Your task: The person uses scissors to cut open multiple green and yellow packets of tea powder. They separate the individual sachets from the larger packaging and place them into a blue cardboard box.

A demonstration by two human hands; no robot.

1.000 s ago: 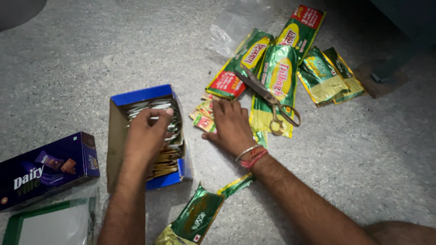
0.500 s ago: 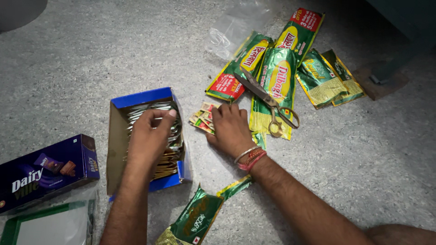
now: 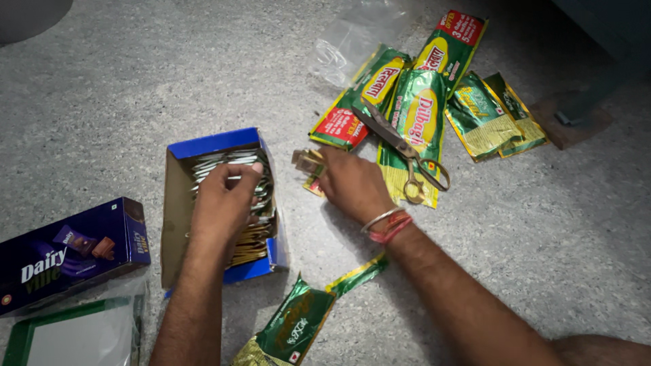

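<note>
Grey floor (image 3: 135, 81), blue box (image 3: 217, 144) long axis near-vertical, left hand (image 3: 220, 203) inside

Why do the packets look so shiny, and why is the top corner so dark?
In the head view, light glares off the green foil packets and the clear plastic bag; the top right corner falls into shadow; the left hand in the blue box and the right hand look sharp, the picture's edges slightly softer.

Speckled grey floor (image 3: 135, 88). On it: open blue box (image 3: 224, 146) centre-left; purple chocolate carton (image 3: 68, 251) at left edge; green-and-yellow pouches (image 3: 420, 108) with scissors (image 3: 400, 146) far right; torn green pouch (image 3: 291, 329) at near edge.
</note>
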